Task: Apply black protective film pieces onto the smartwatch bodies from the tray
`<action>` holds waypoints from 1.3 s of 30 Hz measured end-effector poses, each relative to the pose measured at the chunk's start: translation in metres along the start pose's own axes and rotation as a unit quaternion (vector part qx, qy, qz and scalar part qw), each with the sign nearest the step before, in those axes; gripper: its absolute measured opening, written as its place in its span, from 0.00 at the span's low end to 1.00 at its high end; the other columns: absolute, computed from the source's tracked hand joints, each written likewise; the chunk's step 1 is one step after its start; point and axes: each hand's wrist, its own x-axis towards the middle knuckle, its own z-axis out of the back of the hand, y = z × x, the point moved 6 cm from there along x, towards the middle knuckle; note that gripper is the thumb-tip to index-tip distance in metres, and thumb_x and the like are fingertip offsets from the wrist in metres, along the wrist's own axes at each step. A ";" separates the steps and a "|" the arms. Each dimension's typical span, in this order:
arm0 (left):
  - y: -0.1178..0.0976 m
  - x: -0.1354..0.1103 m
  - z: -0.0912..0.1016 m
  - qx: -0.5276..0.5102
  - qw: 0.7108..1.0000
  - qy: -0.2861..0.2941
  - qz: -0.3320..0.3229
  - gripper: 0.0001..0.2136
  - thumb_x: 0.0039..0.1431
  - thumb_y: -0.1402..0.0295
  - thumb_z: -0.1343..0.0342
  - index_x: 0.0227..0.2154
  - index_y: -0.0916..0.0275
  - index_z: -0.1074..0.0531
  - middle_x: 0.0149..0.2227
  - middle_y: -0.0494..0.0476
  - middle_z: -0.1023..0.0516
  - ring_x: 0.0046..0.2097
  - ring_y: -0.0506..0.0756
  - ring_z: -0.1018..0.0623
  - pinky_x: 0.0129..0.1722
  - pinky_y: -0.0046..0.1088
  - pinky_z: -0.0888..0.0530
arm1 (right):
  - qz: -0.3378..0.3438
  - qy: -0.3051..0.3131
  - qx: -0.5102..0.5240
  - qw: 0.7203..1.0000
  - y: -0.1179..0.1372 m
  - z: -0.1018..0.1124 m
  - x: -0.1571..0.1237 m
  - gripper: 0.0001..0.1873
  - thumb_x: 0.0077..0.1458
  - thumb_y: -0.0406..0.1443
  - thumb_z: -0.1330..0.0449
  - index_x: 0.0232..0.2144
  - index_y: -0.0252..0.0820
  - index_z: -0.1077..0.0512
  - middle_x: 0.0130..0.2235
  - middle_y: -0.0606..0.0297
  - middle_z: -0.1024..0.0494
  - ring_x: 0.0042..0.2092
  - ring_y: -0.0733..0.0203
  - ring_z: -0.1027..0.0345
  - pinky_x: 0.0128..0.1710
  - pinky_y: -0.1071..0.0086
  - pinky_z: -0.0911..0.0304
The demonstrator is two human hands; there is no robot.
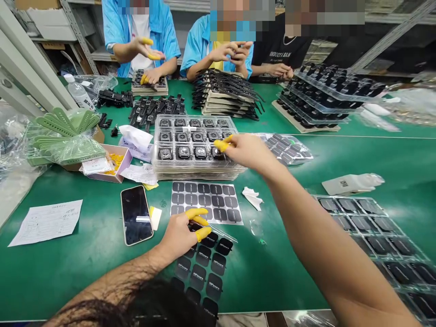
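My right hand (247, 152), with yellow finger cots, reaches over the top clear tray (157, 145) of a stack. Its fingertips are closed at a black square smartwatch (217, 155) in the front row; the exact grip is partly hidden. My left hand (182, 234), also in yellow finger cots, hovers by the top of a clear sheet of black square films (203, 255), thumb apart from the fingers. Part of that sheet lies behind the hand. Just beyond is a white-backed sheet of dark square stickers (204, 200).
A phone (136, 215) and a paper slip (46, 222) lie left. Green straps (68, 136) and a box of finger cots (117, 170) stand beyond. Right are trays of black squares (381, 245) and a white bottle (352, 183). Co-workers sit opposite behind strap stacks (225, 93).
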 end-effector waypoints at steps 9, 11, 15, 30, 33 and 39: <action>-0.003 0.001 0.002 0.004 1.000 0.008 0.028 0.23 0.53 0.68 0.25 0.53 0.58 0.18 0.42 0.57 0.08 0.45 0.61 0.10 0.52 0.43 0.15 | -0.018 0.044 0.153 0.987 0.006 0.005 -0.015 0.13 0.53 0.42 0.24 0.36 0.42 0.20 0.30 0.63 0.19 0.34 0.52 0.24 0.40 0.56 0.28; -0.003 0.001 0.003 0.013 0.999 0.007 0.033 0.25 0.52 0.68 0.24 0.55 0.59 0.18 0.43 0.59 0.08 0.45 0.61 0.10 0.52 0.42 0.15 | 0.000 0.017 0.269 0.963 0.010 0.007 -0.045 0.16 0.52 0.44 0.23 0.40 0.43 0.19 0.34 0.61 0.16 0.36 0.52 0.21 0.41 0.54 0.25; -0.003 0.001 0.002 0.009 0.999 0.016 0.043 0.34 0.50 0.67 0.22 0.62 0.58 0.22 0.44 0.57 0.08 0.46 0.61 0.11 0.53 0.42 0.15 | 0.013 0.096 0.506 0.857 0.026 -0.035 -0.129 0.19 0.46 0.50 0.21 0.36 0.48 0.18 0.42 0.58 0.12 0.41 0.47 0.16 0.43 0.50 0.18; -0.004 -0.007 0.003 0.030 0.999 -0.024 0.029 0.28 0.46 0.64 0.22 0.54 0.54 0.16 0.47 0.54 0.09 0.45 0.62 0.11 0.51 0.41 0.13 | -0.150 0.108 0.583 0.791 0.031 -0.105 -0.198 0.12 0.48 0.45 0.22 0.33 0.53 0.18 0.41 0.62 0.24 0.42 0.48 0.17 0.44 0.51 0.16; -0.006 -0.008 0.005 0.051 0.998 -0.025 0.026 0.27 0.47 0.66 0.24 0.54 0.56 0.15 0.50 0.56 0.09 0.48 0.64 0.10 0.53 0.43 0.13 | -0.148 0.121 0.562 0.805 0.032 -0.109 -0.204 0.10 0.50 0.45 0.24 0.32 0.52 0.18 0.44 0.62 0.28 0.39 0.51 0.20 0.37 0.53 0.17; -0.004 -0.008 0.004 0.061 0.997 -0.018 0.037 0.26 0.47 0.67 0.24 0.52 0.56 0.14 0.47 0.54 0.09 0.44 0.62 0.11 0.50 0.39 0.14 | -0.156 0.117 0.572 0.796 0.034 -0.106 -0.204 0.13 0.50 0.47 0.23 0.31 0.52 0.20 0.44 0.63 0.29 0.43 0.51 0.21 0.44 0.52 0.16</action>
